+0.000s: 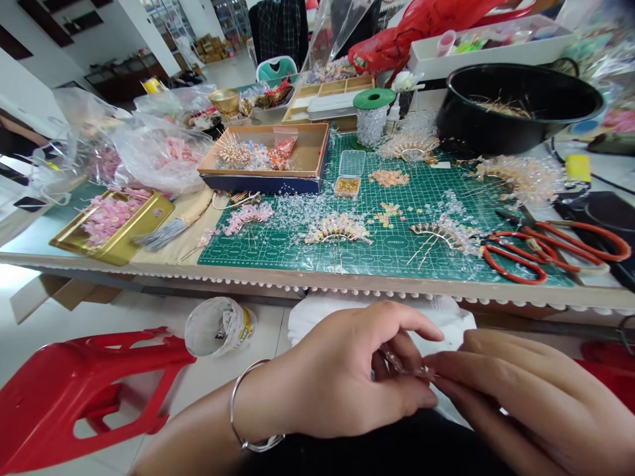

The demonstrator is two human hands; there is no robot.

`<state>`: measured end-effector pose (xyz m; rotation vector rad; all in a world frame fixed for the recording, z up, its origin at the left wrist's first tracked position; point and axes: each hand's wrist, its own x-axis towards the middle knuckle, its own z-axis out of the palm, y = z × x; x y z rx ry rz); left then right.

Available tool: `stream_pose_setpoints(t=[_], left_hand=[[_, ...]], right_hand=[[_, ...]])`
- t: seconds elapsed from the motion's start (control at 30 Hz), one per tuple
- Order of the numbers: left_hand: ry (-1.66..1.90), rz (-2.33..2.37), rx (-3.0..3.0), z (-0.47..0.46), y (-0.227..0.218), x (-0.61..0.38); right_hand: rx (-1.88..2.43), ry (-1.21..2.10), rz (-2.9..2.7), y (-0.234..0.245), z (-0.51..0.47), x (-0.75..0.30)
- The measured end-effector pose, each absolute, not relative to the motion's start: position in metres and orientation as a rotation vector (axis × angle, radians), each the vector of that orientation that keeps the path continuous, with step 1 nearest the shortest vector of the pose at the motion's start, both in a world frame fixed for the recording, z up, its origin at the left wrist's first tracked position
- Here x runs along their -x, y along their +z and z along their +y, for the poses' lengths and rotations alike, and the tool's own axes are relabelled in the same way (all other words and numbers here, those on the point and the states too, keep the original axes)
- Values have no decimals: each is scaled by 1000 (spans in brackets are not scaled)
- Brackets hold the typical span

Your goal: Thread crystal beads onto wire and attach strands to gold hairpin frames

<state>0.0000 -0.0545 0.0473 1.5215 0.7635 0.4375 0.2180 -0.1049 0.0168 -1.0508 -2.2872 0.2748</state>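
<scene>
My left hand (342, 370), with a silver bangle at the wrist, is closed around a small clear, pinkish beaded piece (397, 362). Most of that piece is hidden by the fingers. Close against it, my right hand (526, 383) pinches the piece's right end between thumb and forefinger. Both hands are above my lap, in front of the table edge. Beyond them on the green cutting mat (292, 258) lie a beaded hair comb (337, 230) with pale flowers, a pink one (249, 217) and a clear one (441, 233) with gold prongs.
Red-handled scissors (526, 258) lie at the mat's right. Behind stand a black basin (516, 106), a spool (372, 119) and a cardboard box (265, 172) of beads. A gold tray (114, 238) holds pink flowers. A red stool (99, 390) and white bucket (218, 327) are at left below.
</scene>
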Motion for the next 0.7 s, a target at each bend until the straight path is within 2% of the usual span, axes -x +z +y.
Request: stream_pose_setpoints(t=[0.3,0.7], left_hand=[[507,563,-643,-49,16,-4],[491,657,-768,-49,17,-8]], right_hand=[[1201,277,-2001,21,-99,-206],[1147,496,-2139,10,-106,-229]])
